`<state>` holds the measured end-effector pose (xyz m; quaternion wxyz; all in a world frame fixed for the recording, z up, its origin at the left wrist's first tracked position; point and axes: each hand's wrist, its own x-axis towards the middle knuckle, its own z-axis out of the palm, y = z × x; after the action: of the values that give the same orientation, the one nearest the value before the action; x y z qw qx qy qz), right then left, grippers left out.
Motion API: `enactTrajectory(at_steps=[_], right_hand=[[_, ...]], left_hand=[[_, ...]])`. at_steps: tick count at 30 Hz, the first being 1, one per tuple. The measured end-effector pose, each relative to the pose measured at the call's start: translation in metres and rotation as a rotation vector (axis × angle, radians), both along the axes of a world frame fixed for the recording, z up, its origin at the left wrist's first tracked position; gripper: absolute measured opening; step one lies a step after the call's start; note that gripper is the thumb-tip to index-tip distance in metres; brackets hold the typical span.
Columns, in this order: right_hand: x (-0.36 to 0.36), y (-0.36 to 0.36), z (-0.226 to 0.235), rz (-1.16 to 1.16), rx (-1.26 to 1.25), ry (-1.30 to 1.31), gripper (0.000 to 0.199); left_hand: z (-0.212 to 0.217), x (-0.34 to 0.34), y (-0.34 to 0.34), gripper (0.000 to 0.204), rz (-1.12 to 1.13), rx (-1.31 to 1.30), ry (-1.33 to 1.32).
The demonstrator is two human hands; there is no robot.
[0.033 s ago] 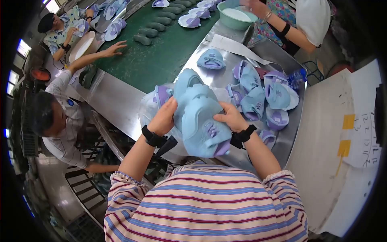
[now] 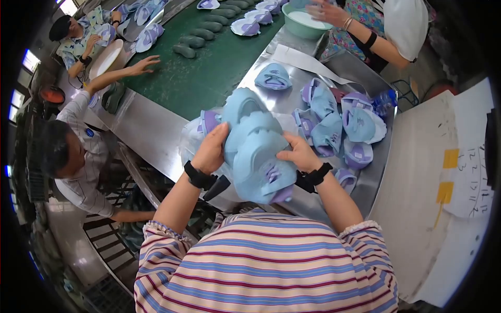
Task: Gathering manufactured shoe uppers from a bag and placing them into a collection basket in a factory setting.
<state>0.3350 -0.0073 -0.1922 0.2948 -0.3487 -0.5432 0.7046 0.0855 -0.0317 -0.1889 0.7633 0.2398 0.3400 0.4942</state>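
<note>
My left hand and my right hand grip several overlapping light blue shoe uppers from both sides, up in front of my chest. Purple stitching or lacing and a purple edge show on the lowest one. Thumbs lie on top of the pieces, while most of my fingers are hidden beneath. Just beyond my left hand, a purple and blue upper rests beside clear plastic film. To the right of my right hand lies a loose pile of blue and purple shoe uppers on the metal table.
A green conveyor belt carries a row of dark shoe lasts and more uppers. One upper sits apart. A green basin stands near a co-worker's hand. Another person reaches over the belt at left.
The held uppers have tilted and shifted a little, so their lower end sits slightly further left. The co-worker's hand by the basin has moved slightly lower.
</note>
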Motion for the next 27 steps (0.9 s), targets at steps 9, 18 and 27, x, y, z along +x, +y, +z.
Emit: enactTrajectory(at_steps=[9, 18, 27], right_hand=[[0.028, -0.002, 0.009, -0.039, -0.173, 0.280, 0.043], [0.019, 0.000, 0.020, -0.234, -0.054, 0.255, 0.039], [0.236, 0.027, -0.087, -1.065, -0.287, 0.100, 0.018]], left_hand=[[0.012, 0.001, 0.008, 0.048, 0.325, 0.279, 0.559], [0.015, 0.004, -0.001, 0.033, -0.002, 0.382, 0.602], [-0.003, -0.076, 0.058, 0.034, 0.718, 0.101, 0.404]])
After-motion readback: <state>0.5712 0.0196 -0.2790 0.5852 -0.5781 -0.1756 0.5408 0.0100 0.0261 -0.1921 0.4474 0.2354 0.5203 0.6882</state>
